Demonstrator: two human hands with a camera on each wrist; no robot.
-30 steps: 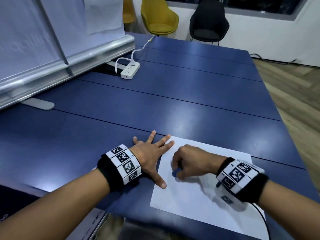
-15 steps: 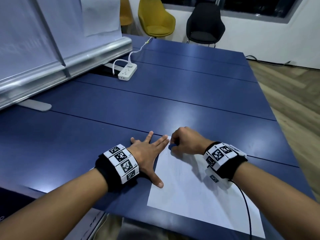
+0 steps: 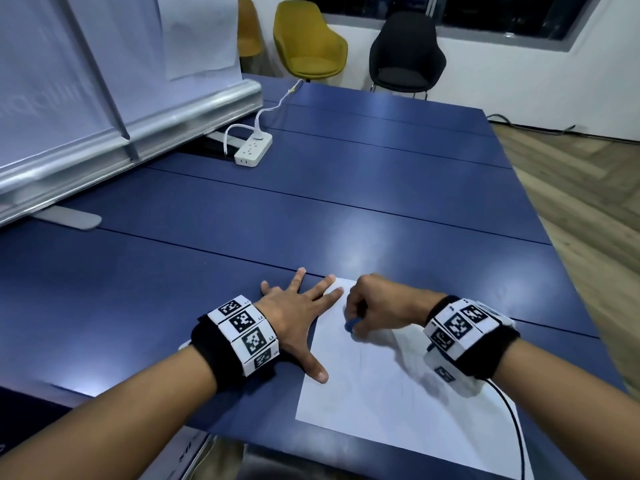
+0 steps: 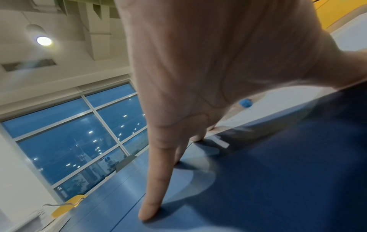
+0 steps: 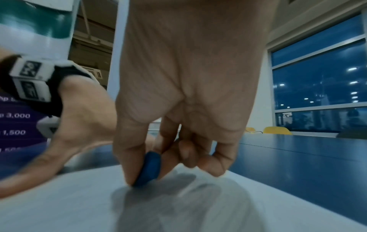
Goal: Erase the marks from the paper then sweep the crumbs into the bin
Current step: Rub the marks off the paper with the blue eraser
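Note:
A white sheet of paper (image 3: 398,393) lies near the front edge of the blue table (image 3: 311,209). Faint pencil marks show on its middle. My left hand (image 3: 298,306) lies flat with fingers spread, its thumb and forefingers pressing the paper's left edge, the rest on the table. My right hand (image 3: 374,306) pinches a small blue eraser (image 3: 350,325) between thumb and fingers and presses it on the paper near its top left corner. In the right wrist view the eraser (image 5: 149,168) stands on edge against the paper (image 5: 79,204). No bin is in view.
A white power strip (image 3: 252,152) with its cable lies at the back left of the table. A banner stand with a metal rail (image 3: 131,133) runs along the left side. Yellow chairs and a black chair (image 3: 405,53) stand beyond the far edge. Wooden floor lies right.
My right hand has rubbed the eraser to the paper's top corner and back down a little. The left hand has stayed flat on the paper's edge.

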